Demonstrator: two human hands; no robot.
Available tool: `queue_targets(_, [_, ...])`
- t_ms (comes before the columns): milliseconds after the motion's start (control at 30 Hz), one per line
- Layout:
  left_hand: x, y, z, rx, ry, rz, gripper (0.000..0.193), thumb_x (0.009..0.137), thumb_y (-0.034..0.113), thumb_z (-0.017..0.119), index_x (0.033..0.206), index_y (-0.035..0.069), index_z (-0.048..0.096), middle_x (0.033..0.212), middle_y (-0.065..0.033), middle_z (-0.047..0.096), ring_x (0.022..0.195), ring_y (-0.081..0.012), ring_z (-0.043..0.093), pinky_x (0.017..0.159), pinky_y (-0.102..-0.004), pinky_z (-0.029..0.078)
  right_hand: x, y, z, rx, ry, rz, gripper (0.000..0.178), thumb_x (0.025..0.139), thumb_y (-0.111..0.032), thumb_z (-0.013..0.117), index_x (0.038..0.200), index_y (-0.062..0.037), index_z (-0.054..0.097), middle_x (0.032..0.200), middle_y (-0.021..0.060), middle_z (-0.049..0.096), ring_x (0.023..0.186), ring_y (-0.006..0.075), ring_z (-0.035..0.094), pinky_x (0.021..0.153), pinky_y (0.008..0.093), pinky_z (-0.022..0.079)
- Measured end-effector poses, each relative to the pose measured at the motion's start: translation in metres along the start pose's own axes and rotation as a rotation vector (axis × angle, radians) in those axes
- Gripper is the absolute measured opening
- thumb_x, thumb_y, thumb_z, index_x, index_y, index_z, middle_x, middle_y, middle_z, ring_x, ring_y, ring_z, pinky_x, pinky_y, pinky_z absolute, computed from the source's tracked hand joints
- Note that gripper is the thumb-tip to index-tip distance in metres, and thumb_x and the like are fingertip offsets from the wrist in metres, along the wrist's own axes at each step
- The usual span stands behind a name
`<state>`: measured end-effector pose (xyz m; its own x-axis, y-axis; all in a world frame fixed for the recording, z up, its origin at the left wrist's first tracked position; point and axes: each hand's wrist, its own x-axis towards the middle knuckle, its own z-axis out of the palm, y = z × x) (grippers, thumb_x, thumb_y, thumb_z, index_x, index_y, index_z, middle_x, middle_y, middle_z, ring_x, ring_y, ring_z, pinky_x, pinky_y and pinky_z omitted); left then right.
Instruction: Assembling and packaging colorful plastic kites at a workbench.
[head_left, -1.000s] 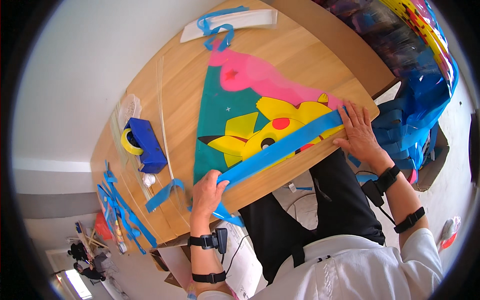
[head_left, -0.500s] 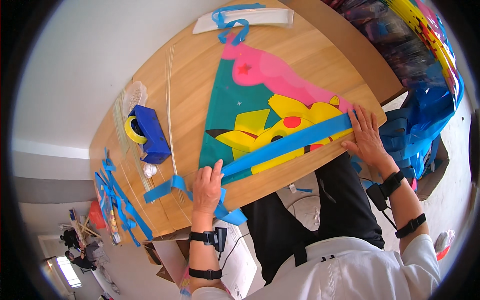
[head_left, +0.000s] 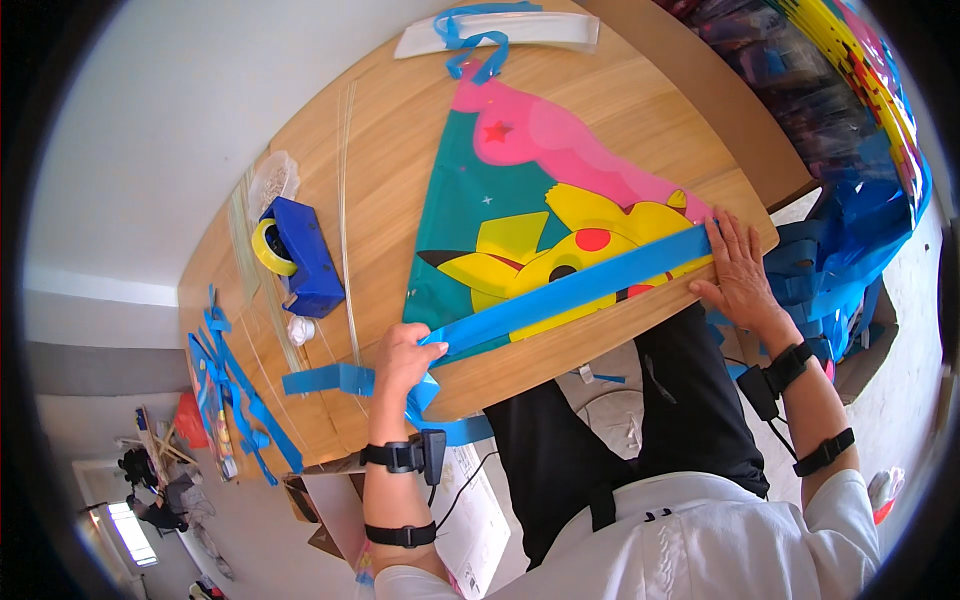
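Observation:
A triangular printed sheet (head_left: 452, 225), likely a kite panel, lies on the wooden table with a pink and green ground and a yellow cartoon animal. Along its near edge runs a flat blue strip (head_left: 570, 287), pulled straight between my hands. My left hand (head_left: 402, 358) is closed on the strip at the sheet's near left corner, thumb pointing right; the strip's loose tail folds away beneath and left of it. At the other end my right hand (head_left: 742, 272) lies flat, fingers stretched, its fingertips against the strip's right end near the table edge.
A blue tape dispenser (head_left: 312, 262) with a yellowish roll stands left of the sheet, beside thin pale rods (head_left: 348, 230) and a clear dish (head_left: 273, 180). White strips (head_left: 560, 32) in clear wrapping lie at the far edge. Blue material (head_left: 800, 280) is heaped at right.
My left hand has shifted slightly left and turned, its thumb now pointing right over the strip. The strip's loose tail has moved with it. My right hand stays at its end.

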<state>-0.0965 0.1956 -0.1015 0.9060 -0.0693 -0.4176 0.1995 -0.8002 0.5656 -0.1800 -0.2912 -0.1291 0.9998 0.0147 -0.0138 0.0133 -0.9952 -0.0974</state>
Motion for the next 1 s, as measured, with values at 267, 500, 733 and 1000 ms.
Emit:
queue_targets(267, [-0.003, 0.019, 0.006, 0.200, 0.081, -0.043, 0.030, 0.067, 0.026, 0.081, 0.063, 0.004, 0.061, 0.059, -0.0153, 0.056, 0.057, -0.0326, 0.055, 0.055, -0.0419, 0.040, 0.000, -0.031, -0.003, -0.002, 0.187, 0.080, 0.092, 0.082, -0.048, 0.070, 0.149, -0.0012, 0.029, 0.158, 0.0177, 0.022, 0.149, 0.0343, 0.015, 0.121, 0.0521, 0.005])
queue_targets(500, [-0.001, 0.019, 0.007, 0.197, 0.062, -0.026, 0.030, 0.067, 0.026, 0.081, 0.062, 0.005, 0.060, 0.058, -0.0160, 0.054, 0.056, -0.0314, 0.055, 0.055, -0.0410, 0.041, 0.011, -0.224, 0.003, 0.325, 0.013, -0.565, 0.081, 0.081, -0.050, 0.070, 0.143, -0.0038, 0.043, 0.153, 0.0188, 0.033, 0.146, 0.0326, 0.024, 0.120, 0.0499, 0.013])
queue_targets(733, [-0.007, -0.004, -0.016, -0.163, -0.090, 0.161, 0.024, 0.067, 0.020, 0.079, 0.070, 0.001, 0.065, 0.058, -0.0044, 0.055, 0.054, -0.0180, 0.052, 0.055, -0.0332, 0.041, 0.013, -0.242, 0.017, 0.293, 0.014, -0.522, 0.084, 0.083, -0.061, 0.063, 0.145, -0.0083, 0.042, 0.155, 0.0197, 0.030, 0.146, 0.0347, 0.024, 0.120, 0.0519, 0.012])
queue_targets(1000, [-0.060, -0.030, -0.104, -0.252, -0.085, -0.091, 0.016, 0.067, 0.009, 0.073, 0.076, -0.001, 0.064, 0.076, -0.0043, 0.063, 0.064, -0.0117, 0.058, 0.057, -0.0279, 0.045, 0.012, -0.241, 0.018, 0.328, 0.025, -0.527, 0.083, 0.084, -0.056, 0.064, 0.146, -0.0073, 0.039, 0.154, 0.0215, 0.029, 0.147, 0.0356, 0.022, 0.120, 0.0516, 0.012])
